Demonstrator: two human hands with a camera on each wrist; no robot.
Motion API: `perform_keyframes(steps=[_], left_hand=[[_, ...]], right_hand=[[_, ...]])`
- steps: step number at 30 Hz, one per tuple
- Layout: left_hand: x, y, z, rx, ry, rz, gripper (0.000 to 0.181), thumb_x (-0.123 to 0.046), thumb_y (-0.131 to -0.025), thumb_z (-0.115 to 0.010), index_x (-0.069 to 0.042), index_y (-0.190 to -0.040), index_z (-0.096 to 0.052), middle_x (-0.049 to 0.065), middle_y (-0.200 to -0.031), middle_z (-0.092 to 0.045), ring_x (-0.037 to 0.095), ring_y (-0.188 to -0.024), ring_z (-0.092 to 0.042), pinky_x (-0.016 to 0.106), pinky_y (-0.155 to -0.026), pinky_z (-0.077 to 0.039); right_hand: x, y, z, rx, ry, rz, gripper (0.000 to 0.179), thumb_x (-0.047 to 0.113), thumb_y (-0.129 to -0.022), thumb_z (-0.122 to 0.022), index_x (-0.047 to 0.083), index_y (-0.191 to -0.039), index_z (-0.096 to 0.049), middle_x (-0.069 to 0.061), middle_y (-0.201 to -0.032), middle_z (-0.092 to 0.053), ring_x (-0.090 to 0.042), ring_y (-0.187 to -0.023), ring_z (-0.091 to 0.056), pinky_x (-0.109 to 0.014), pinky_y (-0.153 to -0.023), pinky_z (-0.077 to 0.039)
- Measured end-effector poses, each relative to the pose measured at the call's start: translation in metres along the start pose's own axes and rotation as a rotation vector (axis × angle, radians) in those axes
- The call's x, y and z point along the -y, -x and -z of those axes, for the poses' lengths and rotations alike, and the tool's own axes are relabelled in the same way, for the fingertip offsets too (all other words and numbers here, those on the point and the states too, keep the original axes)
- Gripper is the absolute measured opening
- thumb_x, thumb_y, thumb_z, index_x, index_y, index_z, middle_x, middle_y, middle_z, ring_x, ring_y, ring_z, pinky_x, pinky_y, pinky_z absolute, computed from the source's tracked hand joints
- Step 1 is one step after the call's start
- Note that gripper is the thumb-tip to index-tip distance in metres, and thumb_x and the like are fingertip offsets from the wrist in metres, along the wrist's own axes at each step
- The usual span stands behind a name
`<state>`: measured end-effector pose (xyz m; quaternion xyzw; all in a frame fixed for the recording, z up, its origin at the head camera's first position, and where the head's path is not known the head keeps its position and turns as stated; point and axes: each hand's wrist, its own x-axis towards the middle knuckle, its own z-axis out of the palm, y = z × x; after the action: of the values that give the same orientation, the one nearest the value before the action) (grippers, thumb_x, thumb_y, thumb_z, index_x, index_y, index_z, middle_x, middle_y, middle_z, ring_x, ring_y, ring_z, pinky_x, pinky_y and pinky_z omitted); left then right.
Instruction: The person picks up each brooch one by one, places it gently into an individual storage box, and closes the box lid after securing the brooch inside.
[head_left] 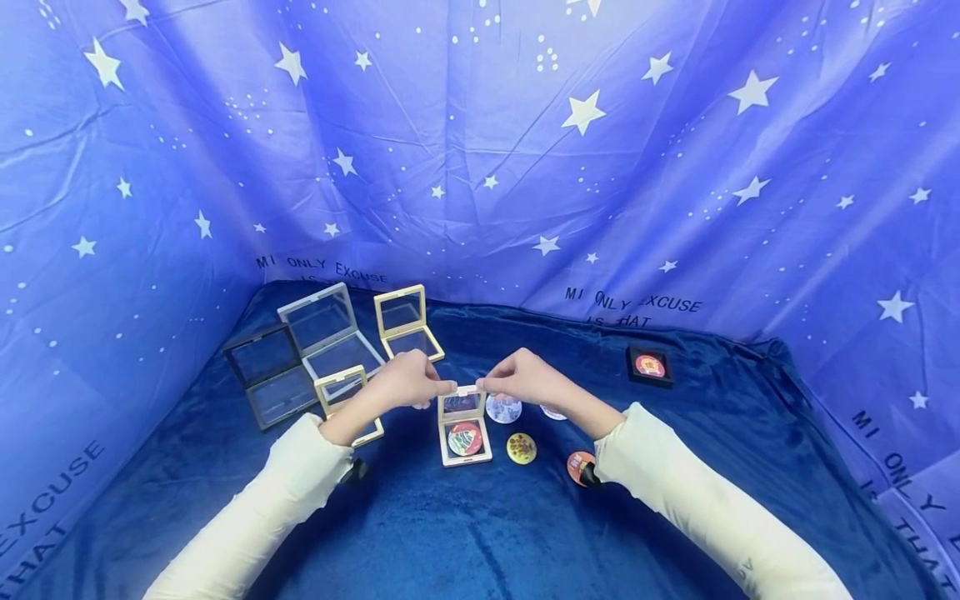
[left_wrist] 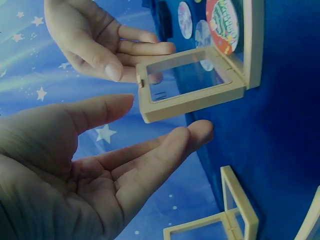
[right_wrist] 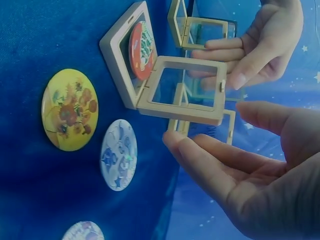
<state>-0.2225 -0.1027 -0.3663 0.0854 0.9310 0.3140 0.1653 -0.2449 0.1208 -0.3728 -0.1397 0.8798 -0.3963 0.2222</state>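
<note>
A small cream display frame point(head_left: 465, 460) stands unfolded on the cloth, its clear-windowed lid point(right_wrist: 217, 112) raised. On its base lies a round red, white and green badge point(head_left: 465, 439). My left hand point(left_wrist: 95, 165) is at the lid's upper left corner, thumb and straight fingers spread on either side with gaps to the lid. At the upper right corner, my right hand point(right_wrist: 260, 165) is held likewise, thumb on one side and extended fingers on the other. A yellow sunflower badge point(right_wrist: 70, 110) and a blue-white badge point(right_wrist: 119, 155) lie to the right of the frame.
Several unfolded frames stand on the left: a black one point(head_left: 279, 421), a large grey one point(head_left: 345, 289) and cream ones point(head_left: 401, 292). An orange badge point(head_left: 579, 467) lies near my right sleeve. A black framed badge point(head_left: 649, 365) sits far right. Starry curtains point(head_left: 480, 125) enclose the cloth.
</note>
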Motion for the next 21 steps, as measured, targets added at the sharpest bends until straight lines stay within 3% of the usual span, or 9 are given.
perform_keyframes(steps=[5, 13, 21], left_hand=[[0.003, -0.003, -0.006, 0.013, 0.096, 0.051, 0.04, -0.036, -0.097, -0.069, 0.003, -0.091, -0.077, 0.011, -0.074, -0.073, 0.027, -0.076, -0.076, 0.038, -0.075, -0.063], [0.005, -0.006, -0.011, 0.062, 0.227, 0.095, 0.044, -0.035, -0.1, -0.065, 0.008, -0.095, -0.071, 0.02, -0.083, -0.076, 0.025, -0.072, -0.076, 0.037, -0.072, -0.063], [0.011, -0.008, -0.015, 0.089, 0.261, 0.087, 0.052, -0.039, -0.101, -0.061, 0.01, -0.085, -0.071, 0.023, -0.083, -0.076, 0.027, -0.071, -0.076, 0.039, -0.07, -0.063]], right_hand=[[-0.005, -0.009, -0.004, 0.043, -0.066, -0.089, 0.038, 0.028, -0.098, -0.069, -0.007, -0.112, -0.074, -0.022, -0.103, -0.077, -0.03, -0.097, -0.076, -0.039, -0.087, -0.061], [-0.011, -0.015, -0.003, 0.111, -0.148, -0.146, 0.047, 0.033, -0.098, -0.068, -0.009, -0.117, -0.071, -0.024, -0.103, -0.077, -0.031, -0.098, -0.077, -0.04, -0.09, -0.06], [-0.013, -0.017, -0.001, 0.175, -0.16, -0.159, 0.046, 0.037, -0.099, -0.065, -0.007, -0.112, -0.074, -0.025, -0.104, -0.076, -0.028, -0.095, -0.077, -0.041, -0.09, -0.061]])
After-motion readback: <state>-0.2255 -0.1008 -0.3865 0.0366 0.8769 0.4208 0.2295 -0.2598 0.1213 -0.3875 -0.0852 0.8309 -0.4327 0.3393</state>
